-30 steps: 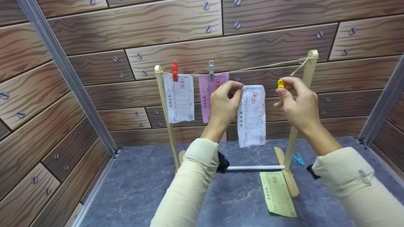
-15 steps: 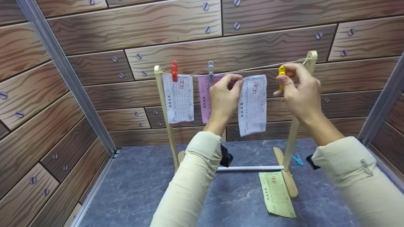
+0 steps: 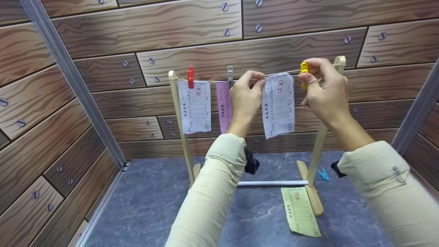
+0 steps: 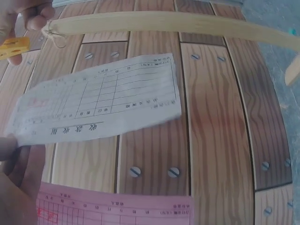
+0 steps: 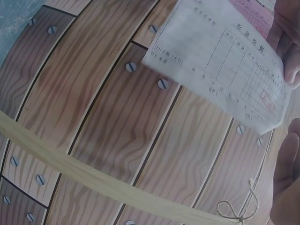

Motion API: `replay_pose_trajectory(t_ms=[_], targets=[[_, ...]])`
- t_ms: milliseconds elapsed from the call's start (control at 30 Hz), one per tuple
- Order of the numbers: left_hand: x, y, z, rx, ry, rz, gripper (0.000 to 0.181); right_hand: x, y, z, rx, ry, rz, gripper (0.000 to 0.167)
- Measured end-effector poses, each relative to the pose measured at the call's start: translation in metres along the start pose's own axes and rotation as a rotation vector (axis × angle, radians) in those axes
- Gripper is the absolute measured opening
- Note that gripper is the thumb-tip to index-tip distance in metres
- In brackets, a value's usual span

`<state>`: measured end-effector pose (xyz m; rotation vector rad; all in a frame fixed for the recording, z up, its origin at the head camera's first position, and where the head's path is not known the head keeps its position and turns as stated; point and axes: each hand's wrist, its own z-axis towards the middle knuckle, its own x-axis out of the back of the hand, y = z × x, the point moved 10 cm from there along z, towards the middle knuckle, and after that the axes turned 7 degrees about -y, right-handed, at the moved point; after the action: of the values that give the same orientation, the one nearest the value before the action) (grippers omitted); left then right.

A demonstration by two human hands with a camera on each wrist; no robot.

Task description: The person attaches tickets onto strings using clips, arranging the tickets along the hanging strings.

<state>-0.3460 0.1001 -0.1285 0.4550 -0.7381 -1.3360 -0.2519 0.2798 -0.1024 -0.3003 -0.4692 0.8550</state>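
A white receipt (image 3: 279,106) hangs from the left hand (image 3: 247,101), whose thumb and forefinger pinch its upper left corner; its top edge is level with the string (image 3: 294,71), but whether they touch cannot be told. Just beyond its other upper corner, the right hand (image 3: 327,91) grips a yellow clothespin (image 3: 304,70) between thumb and fingers, partly covering it. Both hands are cut off at the edges of the wrist views.

The sheet's printed heading reads 收款收据 in the wrist views; its red boxed stamp is too small to read. The left hand hides much of a pink receipt (image 3: 224,106) under a grey clothespin (image 3: 230,74). Farther left, a red clothespin (image 3: 190,77) holds another white slip (image 3: 195,108) on the line.

Compared with a second ago, the held receipt and yellow clothespin are higher, and more of the pink sheet is covered.

The right post (image 3: 317,154) is partly hidden behind the right hand. By its foot lie a yellow-green receipt (image 3: 300,211) and a blue clothespin (image 3: 323,175) on the grey marbled tabletop (image 3: 147,199). Dark lettering on the right sleeve (image 3: 377,181) is illegible.
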Motion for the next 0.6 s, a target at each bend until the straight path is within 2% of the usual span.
replay_pose_trajectory(t_ms=[100,167,300,433,600], targets=[[-0.002,0.000,0.002,0.006,-0.010,-0.054,0.006,-0.001,-0.001,0.003,-0.015,-0.012,0.014,0.025],[0.000,-0.001,0.002,0.028,0.005,-0.053,0.007,-0.002,0.000,0.004,-0.032,-0.015,0.023,0.025],[0.005,-0.006,0.002,0.111,0.047,0.012,0.016,-0.002,0.004,0.007,-0.078,-0.020,0.029,0.028],[0.005,-0.010,0.001,0.175,0.040,0.087,0.027,-0.004,0.012,0.013,-0.140,-0.044,0.051,0.025],[0.003,-0.012,0.001,0.221,0.026,0.114,0.018,-0.013,0.015,0.022,-0.204,-0.098,0.167,0.019]])
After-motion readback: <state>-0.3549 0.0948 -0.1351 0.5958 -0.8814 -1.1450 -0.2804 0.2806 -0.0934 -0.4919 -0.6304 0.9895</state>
